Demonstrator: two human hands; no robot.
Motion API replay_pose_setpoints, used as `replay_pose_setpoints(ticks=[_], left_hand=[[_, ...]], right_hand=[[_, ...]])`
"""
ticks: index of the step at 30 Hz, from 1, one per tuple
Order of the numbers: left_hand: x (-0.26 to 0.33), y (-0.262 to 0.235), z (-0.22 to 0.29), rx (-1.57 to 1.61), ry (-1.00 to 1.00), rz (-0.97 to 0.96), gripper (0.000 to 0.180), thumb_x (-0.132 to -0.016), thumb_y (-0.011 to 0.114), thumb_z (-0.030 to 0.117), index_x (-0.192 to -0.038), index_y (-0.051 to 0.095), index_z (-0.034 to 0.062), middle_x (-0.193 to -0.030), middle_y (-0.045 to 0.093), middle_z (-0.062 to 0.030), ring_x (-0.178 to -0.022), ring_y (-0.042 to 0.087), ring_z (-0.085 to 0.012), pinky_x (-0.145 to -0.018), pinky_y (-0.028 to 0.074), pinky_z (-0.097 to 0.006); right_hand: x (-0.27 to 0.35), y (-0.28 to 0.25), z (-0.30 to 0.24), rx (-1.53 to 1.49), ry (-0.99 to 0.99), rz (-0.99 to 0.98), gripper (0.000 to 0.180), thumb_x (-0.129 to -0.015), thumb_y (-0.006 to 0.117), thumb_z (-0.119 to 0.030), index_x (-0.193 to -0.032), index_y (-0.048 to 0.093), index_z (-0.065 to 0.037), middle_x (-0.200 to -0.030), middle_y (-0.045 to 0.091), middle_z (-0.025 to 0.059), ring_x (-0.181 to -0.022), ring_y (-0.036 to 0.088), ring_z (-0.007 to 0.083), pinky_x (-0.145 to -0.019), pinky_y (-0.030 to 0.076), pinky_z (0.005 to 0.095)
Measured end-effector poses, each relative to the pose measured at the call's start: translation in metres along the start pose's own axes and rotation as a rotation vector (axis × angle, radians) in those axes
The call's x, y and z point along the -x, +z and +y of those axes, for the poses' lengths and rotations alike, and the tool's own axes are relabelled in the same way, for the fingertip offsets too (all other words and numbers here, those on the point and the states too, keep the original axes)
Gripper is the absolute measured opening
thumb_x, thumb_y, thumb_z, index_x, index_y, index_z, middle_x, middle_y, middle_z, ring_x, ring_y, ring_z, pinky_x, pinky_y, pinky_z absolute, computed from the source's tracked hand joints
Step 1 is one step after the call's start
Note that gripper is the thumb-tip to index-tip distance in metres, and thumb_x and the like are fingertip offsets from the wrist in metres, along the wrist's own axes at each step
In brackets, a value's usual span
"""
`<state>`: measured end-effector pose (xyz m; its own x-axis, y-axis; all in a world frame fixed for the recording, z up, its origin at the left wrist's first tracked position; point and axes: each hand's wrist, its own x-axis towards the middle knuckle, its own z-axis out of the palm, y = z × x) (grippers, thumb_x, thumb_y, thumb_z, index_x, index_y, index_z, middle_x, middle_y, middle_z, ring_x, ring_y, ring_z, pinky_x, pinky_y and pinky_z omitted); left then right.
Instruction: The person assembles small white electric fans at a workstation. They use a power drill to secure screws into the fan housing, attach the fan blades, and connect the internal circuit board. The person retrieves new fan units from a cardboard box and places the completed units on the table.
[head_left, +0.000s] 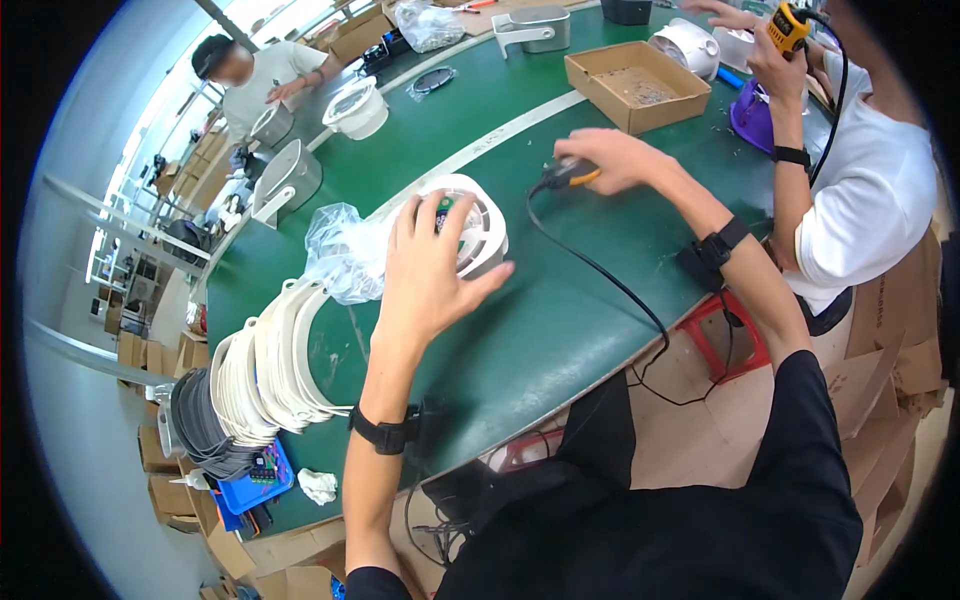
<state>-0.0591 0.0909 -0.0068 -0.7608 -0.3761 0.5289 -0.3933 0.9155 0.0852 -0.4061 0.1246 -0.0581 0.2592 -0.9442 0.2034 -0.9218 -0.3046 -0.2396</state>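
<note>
1. Green table (570, 330) right under me, and its near edge is the trouble spot: anything nudged my way could drop off.
2. Stack of pale rings (265, 365) over on my left; a bump from my forearm could topple it.
3. Clear plastic bag (345, 255), crumpled just beside the work; it could snag or get trapped underneath.
4. Here's the white housing (490, 232), on the table in front of me, under my left hand (428, 265). That hand's spread wide, thumb sticking out; how firmly it presses, I can't tell. Too light, and the housing could spin or skid.
5. Right hand (618, 160) closed around a corded tool (570, 174), held apart from the housing. A slip there could catch my fingers.
6. Black cord (600, 268) looping over the table's edge; a snag could jerk the tool.
7. Smallest: the green board (444, 212) by my fingertips, easily scratched by a stray poke.
</note>
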Motion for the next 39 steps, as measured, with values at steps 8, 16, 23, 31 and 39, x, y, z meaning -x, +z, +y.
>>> replay_pose_setpoints(ticks=[8, 16, 23, 31, 39], left_hand=[[0.025, 0.035, -0.043, 0.235, -0.287, 0.14, 0.045, -0.098, 0.068, 0.031, -0.136, 0.063, 0.008, -0.142, 0.059, -0.0164, -0.135, 0.053, -0.0352, -0.104, 0.047, -0.053], [0.032, 0.043, -0.032, 1.765, -1.035, 0.43, 0.055, -0.112, 0.042, 0.036, -0.154, 0.038, 0.0005, -0.157, 0.046, -0.0143, -0.143, 0.047, -0.0296, -0.119, 0.04, -0.048], [0.076, 0.046, -0.087, 1.529, -1.116, 0.052, 0.048, -0.108, 0.046, 0.015, -0.147, 0.04, -0.0132, -0.135, 0.06, -0.0228, -0.122, 0.064, -0.0305, -0.101, 0.055, -0.044], [0.064, -0.034, -0.074, 0.219, -0.497, -0.346, 0.067, -0.091, 0.07, 0.016, -0.149, 0.044, -0.0043, -0.114, 0.07, -0.0216, -0.102, 0.069, -0.0367, -0.091, 0.056, -0.04], [-0.005, 0.014, -0.069, 0.169, 0.027, -0.187, 0.092, -0.075, 0.084, 0.044, -0.149, 0.047, 0.0021, -0.146, 0.05, -0.0291, -0.138, 0.046, -0.0462, -0.118, 0.036, -0.05]], right_hand=[[-0.001, -0.028, -0.062, -0.546, -0.056, 0.61, 0.033, -0.094, 0.068, -0.011, -0.125, 0.057, -0.006, -0.086, 0.063, 0.0071, -0.08, 0.063, 0.0179, -0.078, 0.053, 0.0349], [-0.033, -0.035, -0.126, -1.338, -0.004, 0.57, 0.026, -0.087, 0.08, -0.011, -0.093, 0.056, -0.002, -0.065, 0.058, 0.0031, -0.05, 0.057, 0.0108, -0.045, 0.047, 0.028], [-0.032, -0.014, -0.138, -1.494, -0.175, 0.7, 0.039, -0.095, 0.077, -0.025, -0.119, 0.059, 0.0, -0.087, 0.072, 0.0127, -0.072, 0.07, 0.0162, -0.061, 0.06, 0.0302], [-0.032, -0.017, -0.152, -1.183, 0.103, 0.664, 0.031, -0.087, 0.084, -0.022, -0.103, 0.064, -0.004, -0.067, 0.059, -0.0002, -0.054, 0.055, 0.0066, -0.049, 0.042, 0.0243], [-0.081, -0.045, -0.155, -1.07, -0.086, 0.433, 0.039, -0.091, 0.075, -0.011, -0.121, 0.052, -0.001, -0.077, 0.061, 0.0055, -0.061, 0.058, 0.0127, -0.056, 0.048, 0.0302]])
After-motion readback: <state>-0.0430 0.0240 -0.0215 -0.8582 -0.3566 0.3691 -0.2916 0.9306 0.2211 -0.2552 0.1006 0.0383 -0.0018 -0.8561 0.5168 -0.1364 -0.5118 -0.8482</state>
